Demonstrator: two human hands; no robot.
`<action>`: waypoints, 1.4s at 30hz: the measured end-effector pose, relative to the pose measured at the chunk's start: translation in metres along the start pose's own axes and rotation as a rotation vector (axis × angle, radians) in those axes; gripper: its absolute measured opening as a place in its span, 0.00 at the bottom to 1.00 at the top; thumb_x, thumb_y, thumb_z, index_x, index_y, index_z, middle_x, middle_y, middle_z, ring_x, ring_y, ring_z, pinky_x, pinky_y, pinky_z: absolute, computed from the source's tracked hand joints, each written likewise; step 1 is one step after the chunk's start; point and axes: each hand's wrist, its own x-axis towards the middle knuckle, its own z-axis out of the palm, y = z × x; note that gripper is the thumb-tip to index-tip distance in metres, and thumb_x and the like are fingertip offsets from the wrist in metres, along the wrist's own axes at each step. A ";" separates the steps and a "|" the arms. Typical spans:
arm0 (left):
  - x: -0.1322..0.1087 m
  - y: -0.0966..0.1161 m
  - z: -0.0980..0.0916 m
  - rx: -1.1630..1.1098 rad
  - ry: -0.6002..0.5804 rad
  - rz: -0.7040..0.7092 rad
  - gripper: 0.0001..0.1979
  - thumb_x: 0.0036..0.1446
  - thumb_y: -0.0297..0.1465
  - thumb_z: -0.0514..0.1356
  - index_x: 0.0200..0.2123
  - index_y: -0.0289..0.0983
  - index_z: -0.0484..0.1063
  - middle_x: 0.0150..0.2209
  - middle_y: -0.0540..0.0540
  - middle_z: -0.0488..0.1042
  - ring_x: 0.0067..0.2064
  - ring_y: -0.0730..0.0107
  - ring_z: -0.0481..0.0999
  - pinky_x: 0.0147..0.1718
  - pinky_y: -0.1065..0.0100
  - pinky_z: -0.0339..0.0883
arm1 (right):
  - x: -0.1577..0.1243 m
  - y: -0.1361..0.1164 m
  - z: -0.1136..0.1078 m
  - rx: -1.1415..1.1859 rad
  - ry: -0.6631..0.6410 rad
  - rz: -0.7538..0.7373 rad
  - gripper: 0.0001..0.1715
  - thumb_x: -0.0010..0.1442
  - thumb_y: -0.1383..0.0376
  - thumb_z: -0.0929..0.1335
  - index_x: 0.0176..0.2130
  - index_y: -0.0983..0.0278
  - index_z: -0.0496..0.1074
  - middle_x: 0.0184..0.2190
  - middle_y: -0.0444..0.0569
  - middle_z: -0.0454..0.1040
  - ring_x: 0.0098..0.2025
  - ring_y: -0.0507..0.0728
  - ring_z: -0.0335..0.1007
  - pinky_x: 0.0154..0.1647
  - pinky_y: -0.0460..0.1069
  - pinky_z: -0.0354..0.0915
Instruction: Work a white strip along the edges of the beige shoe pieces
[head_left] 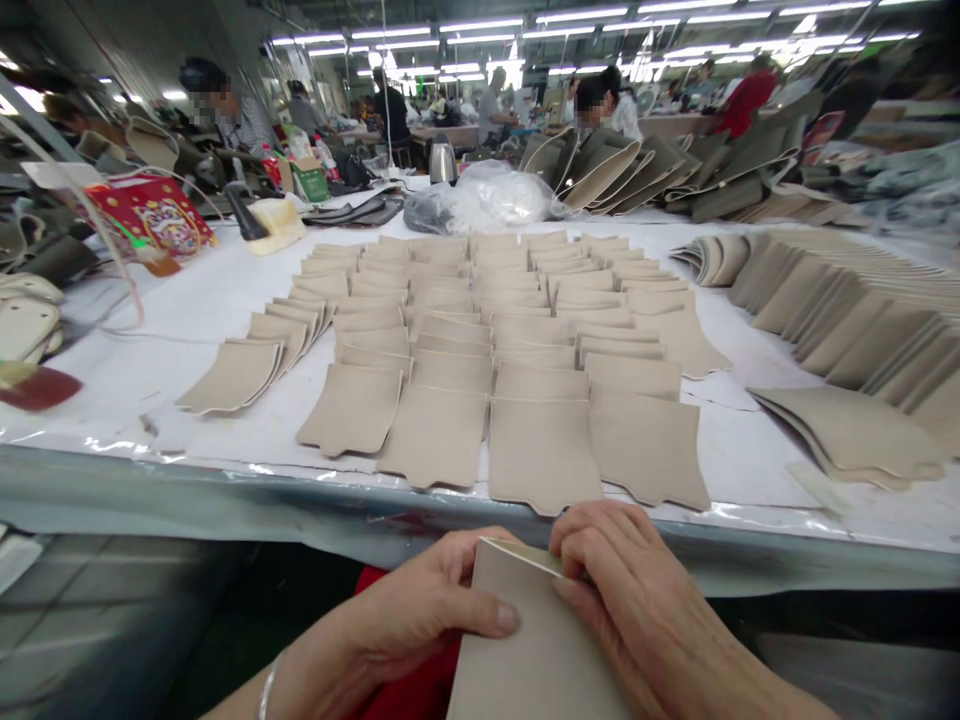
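Below the table's front edge I hold a beige leather panel with a pale cut edge along its top. My left hand is closed on its left side, thumb flat on the front face and the other fingers behind. My right hand grips the upper right corner, fingers curled over the top edge, where the panel seems to part into two layers. Just beyond my hands, overlapping rows of similar beige panels lie on the white table, each with a small tab at its near edge.
The white-covered table spans the view. A long leaning row of panels stands at right. Clear plastic bags, a steel kettle, a glue-stained brush block and a red bag sit farther back. Several people work behind.
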 end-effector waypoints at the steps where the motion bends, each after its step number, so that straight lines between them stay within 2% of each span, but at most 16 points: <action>1: 0.000 -0.003 -0.001 -0.044 -0.010 -0.030 0.19 0.43 0.27 0.70 0.39 0.33 0.69 0.34 0.48 0.71 0.33 0.73 0.69 0.35 0.72 0.62 | 0.002 -0.001 0.001 -0.021 -0.024 -0.012 0.13 0.63 0.78 0.58 0.36 0.61 0.58 0.35 0.49 0.69 0.38 0.60 0.64 0.43 0.57 0.60; 3: -0.003 -0.010 -0.003 -0.033 -0.011 -0.078 0.18 0.42 0.27 0.70 0.38 0.33 0.68 0.33 0.49 0.71 0.32 0.73 0.69 0.35 0.72 0.61 | -0.003 -0.003 0.008 -0.011 -0.126 0.009 0.14 0.62 0.79 0.58 0.37 0.61 0.60 0.37 0.50 0.70 0.40 0.61 0.65 0.44 0.57 0.61; 6: -0.008 -0.021 -0.009 0.193 0.098 -0.062 0.18 0.46 0.31 0.68 0.40 0.34 0.69 0.32 0.51 0.69 0.33 0.73 0.67 0.32 0.73 0.58 | -0.022 -0.003 0.024 0.094 -0.239 0.119 0.15 0.62 0.80 0.57 0.38 0.60 0.61 0.40 0.49 0.72 0.42 0.60 0.67 0.46 0.56 0.63; 9: -0.010 -0.023 -0.013 0.451 0.225 -0.060 0.14 0.50 0.32 0.65 0.40 0.33 0.74 0.28 0.52 0.66 0.30 0.74 0.63 0.29 0.73 0.53 | -0.039 -0.002 0.036 0.200 -0.251 0.203 0.15 0.62 0.80 0.58 0.38 0.59 0.60 0.42 0.47 0.72 0.44 0.58 0.67 0.46 0.55 0.63; 11: -0.009 -0.019 -0.014 0.534 0.251 -0.088 0.12 0.51 0.33 0.64 0.37 0.32 0.76 0.26 0.52 0.66 0.29 0.73 0.61 0.29 0.72 0.53 | -0.041 -0.001 0.038 0.237 -0.242 0.224 0.15 0.63 0.79 0.58 0.38 0.59 0.59 0.42 0.45 0.72 0.44 0.58 0.67 0.46 0.54 0.63; 18: -0.009 -0.002 -0.005 0.724 0.270 -0.075 0.09 0.51 0.31 0.61 0.33 0.33 0.77 0.24 0.53 0.66 0.28 0.74 0.61 0.27 0.73 0.52 | -0.030 -0.003 0.027 0.281 -0.280 0.281 0.13 0.66 0.77 0.58 0.36 0.59 0.60 0.39 0.46 0.72 0.42 0.58 0.67 0.46 0.53 0.64; 24: -0.009 -0.006 -0.008 0.785 0.260 -0.052 0.08 0.52 0.30 0.60 0.33 0.34 0.78 0.25 0.53 0.67 0.30 0.73 0.62 0.28 0.73 0.52 | -0.027 -0.004 0.025 0.284 -0.319 0.296 0.13 0.66 0.77 0.58 0.38 0.60 0.62 0.39 0.46 0.71 0.43 0.57 0.67 0.47 0.54 0.63; 31: -0.009 -0.002 -0.007 0.816 0.262 -0.054 0.09 0.55 0.31 0.59 0.32 0.34 0.79 0.26 0.52 0.71 0.30 0.72 0.67 0.30 0.73 0.56 | -0.025 0.002 0.025 0.302 -0.351 0.279 0.12 0.68 0.73 0.56 0.35 0.60 0.60 0.36 0.49 0.70 0.38 0.60 0.66 0.40 0.55 0.65; 36: -0.008 -0.002 -0.004 0.842 0.264 -0.061 0.09 0.56 0.31 0.58 0.34 0.35 0.79 0.29 0.52 0.74 0.33 0.71 0.69 0.31 0.73 0.57 | -0.023 0.001 0.019 0.302 -0.353 0.311 0.12 0.67 0.74 0.56 0.35 0.60 0.60 0.36 0.49 0.70 0.38 0.59 0.66 0.40 0.54 0.65; 42: -0.008 0.003 -0.001 0.930 0.269 -0.065 0.08 0.55 0.30 0.58 0.30 0.34 0.77 0.24 0.54 0.68 0.29 0.74 0.65 0.28 0.73 0.53 | -0.023 -0.004 0.013 0.301 -0.329 0.318 0.13 0.65 0.76 0.58 0.34 0.59 0.61 0.34 0.48 0.70 0.37 0.59 0.67 0.40 0.53 0.65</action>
